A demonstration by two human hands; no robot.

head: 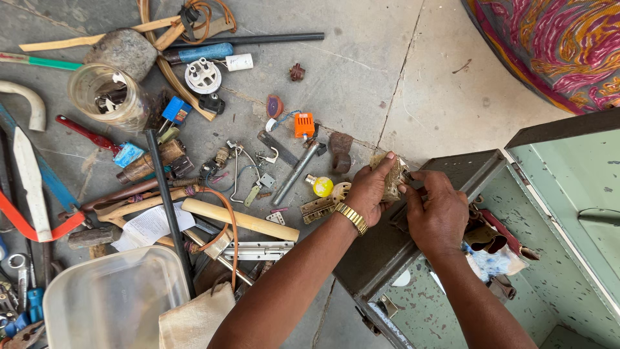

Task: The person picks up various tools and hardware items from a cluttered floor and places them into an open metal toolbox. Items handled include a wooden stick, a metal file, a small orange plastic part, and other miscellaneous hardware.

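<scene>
Gripping a small, worn, tan block-shaped object point(394, 176) between them, a person's two bare hands meet above the near-left rim of an open, pale green metal box point(555, 213) on a grey concrete floor point(361, 77). The left hand point(369, 194), with a gold-coloured watch band point(352, 218) at the wrist, closes thumb and fingers around the object's left side, while the right hand point(438, 213) pinches its right edge with the fingertips; what the object is cannot be told. It is held in the air just above the box's dark grey edge, between the floor clutter on the left and the box's inside on the right. Inside the box, partly hidden behind the right hand, lie scraps of brown and blue material. Scattered across the floor to the left are tools and odd parts: a small yellow bulb point(321, 186) just beside the left hand, a brass hinge point(318, 209), an orange plastic part point(304, 125), a grey metal rod point(296, 172), a pale wooden handle point(240, 220), a long black bar point(169, 210) and a glass jar point(106, 95) farther left. A clear plastic tub point(113, 300) stands at the near left beside a folded tan cloth point(197, 320). At the far right shows the edge of a brightly patterned pink and orange fabric point(549, 45).
</scene>
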